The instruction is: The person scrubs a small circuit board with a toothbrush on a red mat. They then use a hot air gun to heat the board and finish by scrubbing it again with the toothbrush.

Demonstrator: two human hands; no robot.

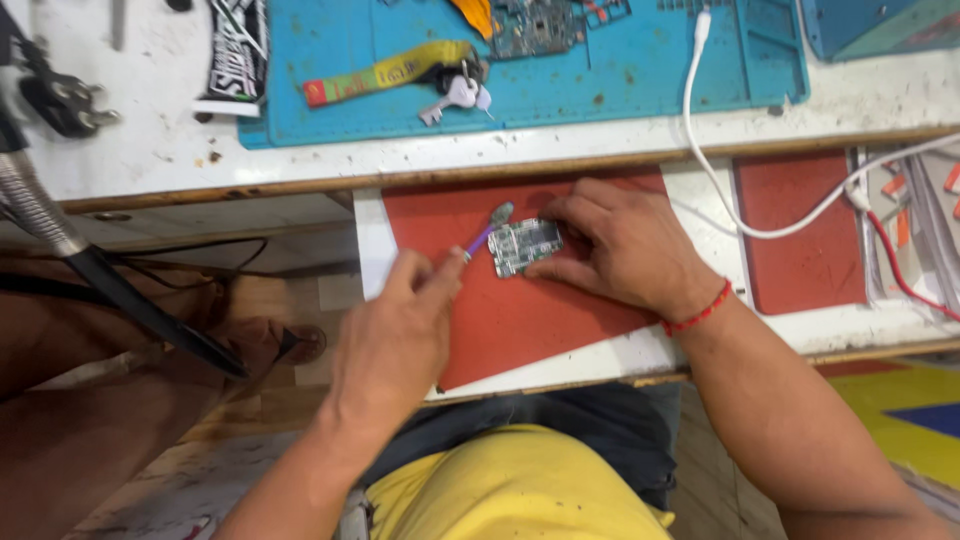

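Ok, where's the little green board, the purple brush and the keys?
circuit board (524, 246), head view, middle of its top face.
brush (481, 238), head view, on its purple handle.
keys (458, 95), head view, on the pale key head.

Small circuit board (525, 246) and purple-handled brush (487, 231) on the red mat (520, 310)

The board is a little greenish-grey rectangle crowded with tiny parts, lying flat near the far edge of the red mat, its long side slightly tilted. My right grip (615, 245) pins it by its right edge and near corner. My left grip (400, 325) pinches the thin purple handle of the brush, which slants up and away over the mat, its grey bristled head just beyond the board's far left corner, close beside it.
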